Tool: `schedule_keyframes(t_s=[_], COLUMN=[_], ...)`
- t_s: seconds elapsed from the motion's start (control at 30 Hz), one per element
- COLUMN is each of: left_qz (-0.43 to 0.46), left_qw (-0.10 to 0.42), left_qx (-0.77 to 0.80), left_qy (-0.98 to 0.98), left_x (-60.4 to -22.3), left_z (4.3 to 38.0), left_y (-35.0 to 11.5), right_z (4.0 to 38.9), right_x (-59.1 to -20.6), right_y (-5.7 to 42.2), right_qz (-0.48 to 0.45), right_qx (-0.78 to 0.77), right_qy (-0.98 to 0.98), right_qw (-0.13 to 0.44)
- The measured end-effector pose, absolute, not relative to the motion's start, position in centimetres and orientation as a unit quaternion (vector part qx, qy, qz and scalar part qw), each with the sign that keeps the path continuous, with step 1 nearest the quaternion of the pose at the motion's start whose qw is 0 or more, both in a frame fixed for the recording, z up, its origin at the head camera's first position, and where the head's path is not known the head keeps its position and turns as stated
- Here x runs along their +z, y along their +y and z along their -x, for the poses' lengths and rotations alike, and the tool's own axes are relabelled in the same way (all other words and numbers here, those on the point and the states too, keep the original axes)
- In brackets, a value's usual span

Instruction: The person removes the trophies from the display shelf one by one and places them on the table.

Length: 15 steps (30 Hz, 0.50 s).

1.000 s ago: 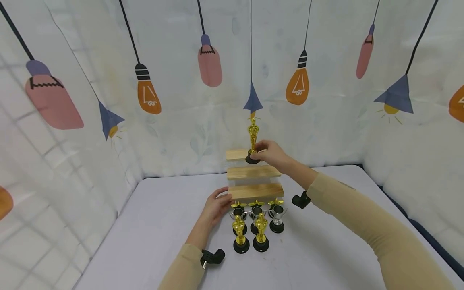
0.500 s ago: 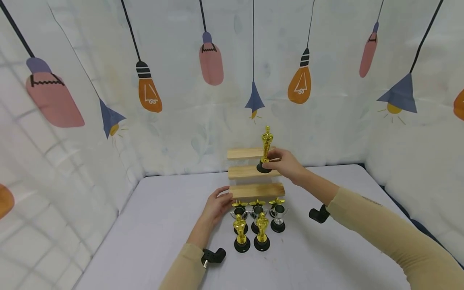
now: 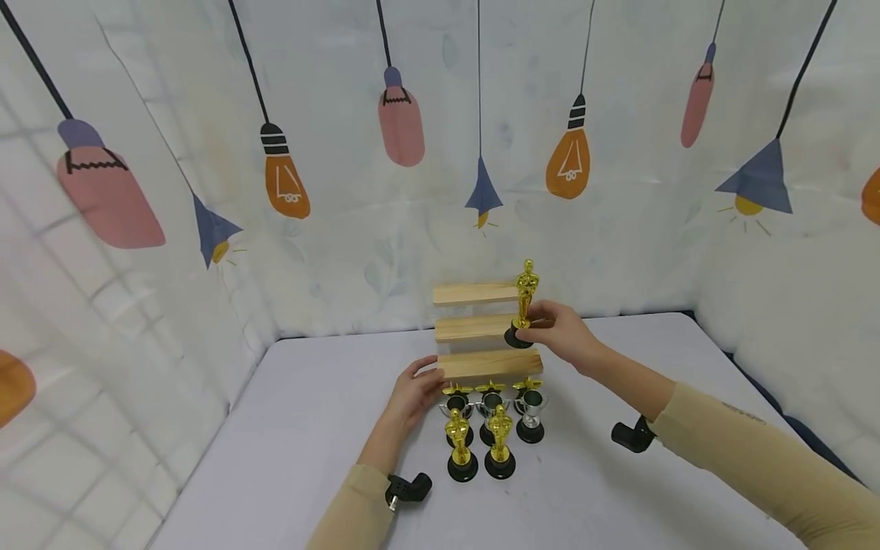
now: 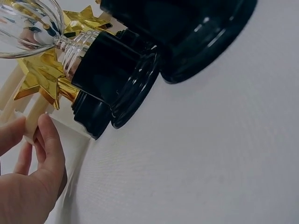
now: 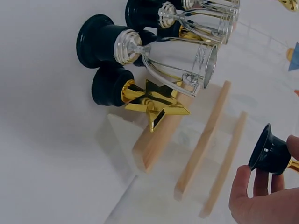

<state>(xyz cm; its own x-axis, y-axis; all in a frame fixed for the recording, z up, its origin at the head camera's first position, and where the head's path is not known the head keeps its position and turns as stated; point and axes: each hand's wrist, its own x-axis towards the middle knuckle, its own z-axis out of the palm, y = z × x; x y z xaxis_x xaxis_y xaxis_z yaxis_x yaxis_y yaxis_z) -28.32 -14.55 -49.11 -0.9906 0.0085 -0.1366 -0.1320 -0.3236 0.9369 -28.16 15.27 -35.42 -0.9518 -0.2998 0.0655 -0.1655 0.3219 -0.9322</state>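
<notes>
My right hand [image 3: 562, 336] holds a gold figurine trophy [image 3: 526, 294] upright by its black base [image 5: 270, 150]. It is raised in front of the right part of a wooden three-step stand [image 3: 490, 363]. In the left wrist view, my left hand [image 4: 37, 179] pinches the left end of a wooden board [image 4: 35, 114] of that stand. Just in front of the stand, star trophies [image 5: 156, 103] with gold stars stand in a row. Silver cup trophies [image 3: 532, 412] come before them, partly hiding them. Two more gold figurine trophies [image 3: 461, 443] stand nearest me.
A white-covered table [image 3: 309, 428] carries everything. Behind it hangs a pale cloth wall [image 3: 344, 252] printed with lamps. Each wrist wears a black camera mount [image 3: 409, 487].
My right hand has carried the figurine trophy rightward and down, from before the top board to the stand's right side. The left hand has stayed at the stand's left end.
</notes>
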Motion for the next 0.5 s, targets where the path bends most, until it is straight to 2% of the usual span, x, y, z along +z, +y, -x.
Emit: schedule_keyframes(t_s=[0.5], left_qz=[0.048], left_qw=[0.047], left_qx=[0.811], left_qy=[0.582], left_x=[-48.9], left_z=[28.3], left_y=[-14.8], right_z=[24.3], right_x=[-37.1], right_y=[17.3], right_qz=[0.14], right_qx=[-0.559], right_qy=[0.817], right_qw=[0.017])
